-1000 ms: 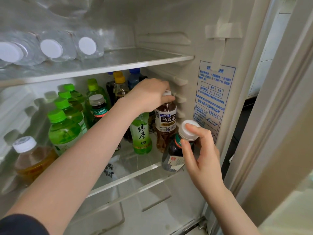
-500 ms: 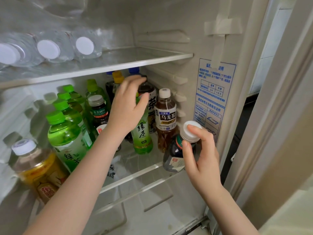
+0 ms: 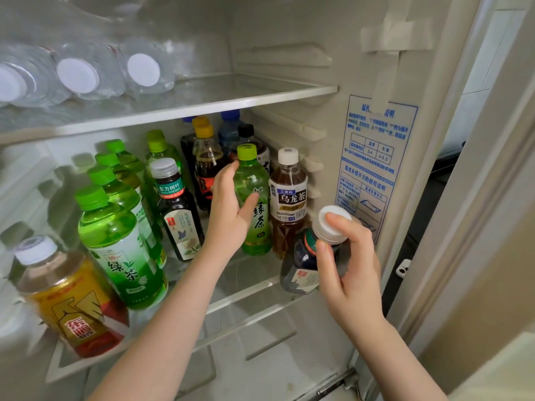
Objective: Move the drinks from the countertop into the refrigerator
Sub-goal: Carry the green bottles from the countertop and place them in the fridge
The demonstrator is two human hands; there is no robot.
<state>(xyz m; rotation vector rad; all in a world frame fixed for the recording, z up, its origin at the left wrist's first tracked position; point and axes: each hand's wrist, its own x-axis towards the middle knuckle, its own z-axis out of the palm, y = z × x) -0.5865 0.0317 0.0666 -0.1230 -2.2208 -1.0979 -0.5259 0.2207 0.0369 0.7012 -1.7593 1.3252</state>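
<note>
While holding the dark tea bottle (image 3: 302, 259) with the right hand (image 3: 350, 270), pinching its white cap (image 3: 330, 227) between curled thumb and fingers. Tilted, with the cap end leaning toward that hand and the bottom low by the front edge of the glass shelf (image 3: 246, 296). Hard to tell if touching the shelf or just above it. Inside the fridge, but not standing up yet.

Wrapped round a green tea bottle (image 3: 253, 198) with the left hand (image 3: 228, 215): thumb across the front, fingers curved round its left side. Upright on the same shelf, up and to the left of the right hand.

Between the two hands, right beside the green tea bottle: an upright oolong tea bottle (image 3: 288, 204), brown with a white cap. Just left of the left hand, a dark bottle with a silver cap (image 3: 179, 215). Farther left, a row of more green tea bottles (image 3: 115, 244), then a yellow tea bottle (image 3: 66, 299). Behind the left hand, dark drink bottles (image 3: 207, 163) with yellow, blue and black caps. Above both hands, on the upper shelf (image 3: 202, 102), clear water bottles (image 3: 78, 75) lying on their sides. Right of the right hand, a blue sticker (image 3: 373, 169) on the fridge wall.
</note>
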